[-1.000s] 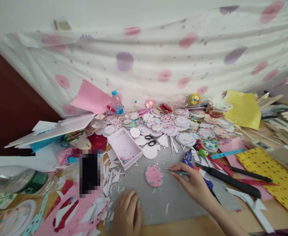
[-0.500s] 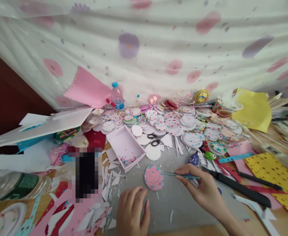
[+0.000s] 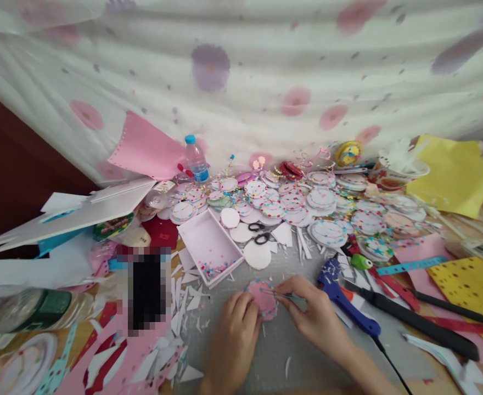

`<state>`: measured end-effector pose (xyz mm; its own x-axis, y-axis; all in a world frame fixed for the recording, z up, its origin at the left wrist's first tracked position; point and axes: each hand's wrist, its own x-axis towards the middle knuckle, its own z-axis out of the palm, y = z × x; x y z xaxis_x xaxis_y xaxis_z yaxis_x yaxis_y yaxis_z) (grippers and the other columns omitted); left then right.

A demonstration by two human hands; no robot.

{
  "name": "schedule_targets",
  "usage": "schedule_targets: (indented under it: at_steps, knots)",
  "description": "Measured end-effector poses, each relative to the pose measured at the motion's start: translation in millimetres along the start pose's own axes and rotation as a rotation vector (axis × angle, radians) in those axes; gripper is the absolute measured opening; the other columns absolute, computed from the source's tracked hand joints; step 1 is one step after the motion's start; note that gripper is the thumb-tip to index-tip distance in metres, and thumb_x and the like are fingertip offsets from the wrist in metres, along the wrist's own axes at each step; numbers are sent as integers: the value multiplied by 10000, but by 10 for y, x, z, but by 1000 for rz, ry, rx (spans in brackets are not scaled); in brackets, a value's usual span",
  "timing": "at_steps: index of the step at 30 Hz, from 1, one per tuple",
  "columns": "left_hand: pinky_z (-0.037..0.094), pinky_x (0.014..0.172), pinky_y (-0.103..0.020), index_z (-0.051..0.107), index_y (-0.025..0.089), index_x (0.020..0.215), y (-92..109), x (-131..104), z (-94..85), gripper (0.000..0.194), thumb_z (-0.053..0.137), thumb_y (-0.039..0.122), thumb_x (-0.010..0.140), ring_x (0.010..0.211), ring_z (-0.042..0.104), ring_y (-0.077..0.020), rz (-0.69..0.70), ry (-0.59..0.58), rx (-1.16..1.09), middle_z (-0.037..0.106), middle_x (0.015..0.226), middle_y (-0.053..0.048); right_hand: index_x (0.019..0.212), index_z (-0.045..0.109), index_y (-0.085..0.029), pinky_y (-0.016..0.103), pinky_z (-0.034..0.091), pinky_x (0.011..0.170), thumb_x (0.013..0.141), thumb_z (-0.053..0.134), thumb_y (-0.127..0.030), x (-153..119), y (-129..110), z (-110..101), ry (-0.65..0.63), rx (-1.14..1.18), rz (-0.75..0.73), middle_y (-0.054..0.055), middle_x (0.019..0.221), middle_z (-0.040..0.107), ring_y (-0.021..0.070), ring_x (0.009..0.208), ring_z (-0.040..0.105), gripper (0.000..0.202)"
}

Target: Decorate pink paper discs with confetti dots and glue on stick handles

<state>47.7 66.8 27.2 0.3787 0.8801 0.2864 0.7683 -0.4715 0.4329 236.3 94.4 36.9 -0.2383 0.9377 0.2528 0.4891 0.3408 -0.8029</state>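
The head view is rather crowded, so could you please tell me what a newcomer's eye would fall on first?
Probably the heap of decorated discs across the back, below the flowered cloth. Next, perhaps, the pink disc on the grey mat, with the left hand at its left edge and the right hand holding tweezers over it. The yellow sheet at the back right stands out too.

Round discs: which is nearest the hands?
The pink disc with blue dots on its rim, between the left hand and right hand; other discs lie apart from both.
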Motion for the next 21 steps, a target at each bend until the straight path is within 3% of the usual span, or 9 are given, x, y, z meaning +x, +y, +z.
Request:
schedule_targets:
  at_steps: [10,18,21]
  knots:
    - [548,862,-440,597,165,929,12,38,12,133,491,99,884,1007,602,-242,1,2,-20,640,1023,-93,832,633,-210,301,497,686,884,545,-215,-34,-28,-36,115,63,32,50,783,662,188,756,621,102]
    - [532,867,-445,607,158,992,20,50,-7,137,567,153,861,1008,600,-254,4,-29,30,658,1037,-91,764,688,-200,268,518,639,780,679,-374,-23,-33,-215,353,240,275,58,769,701,203,748,655,175]
    - [519,856,-454,592,158,1111,24,59,-97,328,655,297,821,1003,601,-277,50,-2,29,655,1081,-112,747,684,-196,250,511,589,742,709,-406,-24,-45,-251,440,347,393,59,788,702,195,723,650,211]
